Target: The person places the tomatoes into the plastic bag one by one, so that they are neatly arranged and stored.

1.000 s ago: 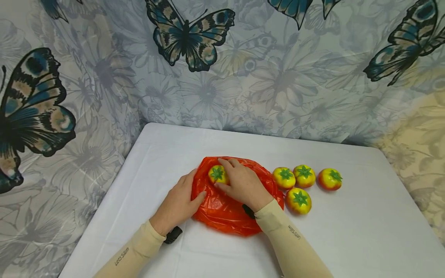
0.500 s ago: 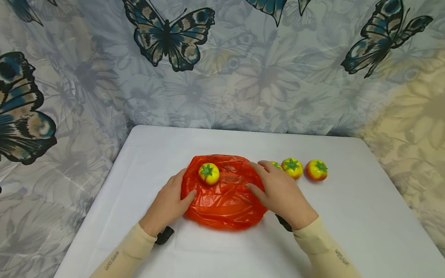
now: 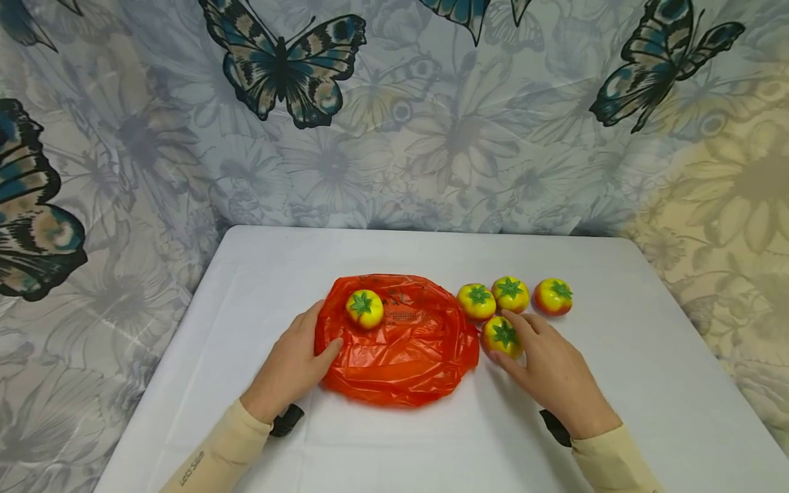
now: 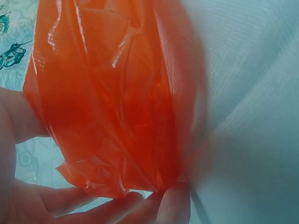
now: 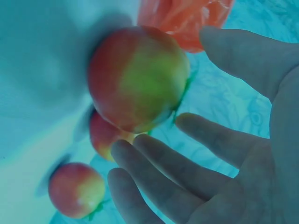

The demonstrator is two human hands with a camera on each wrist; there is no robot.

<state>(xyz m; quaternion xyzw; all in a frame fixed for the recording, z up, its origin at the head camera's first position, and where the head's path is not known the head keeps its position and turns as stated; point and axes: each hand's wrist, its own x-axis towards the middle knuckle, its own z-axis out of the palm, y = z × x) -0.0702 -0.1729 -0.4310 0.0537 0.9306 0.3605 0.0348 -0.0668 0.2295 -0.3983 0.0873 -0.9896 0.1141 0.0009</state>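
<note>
A crumpled red plastic bag (image 3: 407, 349) lies on the white table, with one yellow-and-red tomato (image 3: 365, 309) on its upper left part. My left hand (image 3: 290, 366) holds the bag's left side, thumb on one side and fingers on the other; the left wrist view shows the bag (image 4: 112, 93) between them. My right hand (image 3: 555, 370) is spread around the nearest tomato (image 3: 501, 335) just right of the bag. In the right wrist view, the fingers (image 5: 163, 163) look straight and apart from that tomato (image 5: 140, 79), with no clear grip on it.
Behind the tomato at my right hand sit three more: a left tomato (image 3: 476, 302), a middle tomato (image 3: 510, 294) and a right tomato (image 3: 553, 296). A butterfly-print cloth (image 3: 394, 157) hangs behind the white table (image 3: 394, 445).
My right hand has left the tomato on the bag and moved right to the nearest loose tomato. The left hand stays at the bag. The head view has shifted a little.
</note>
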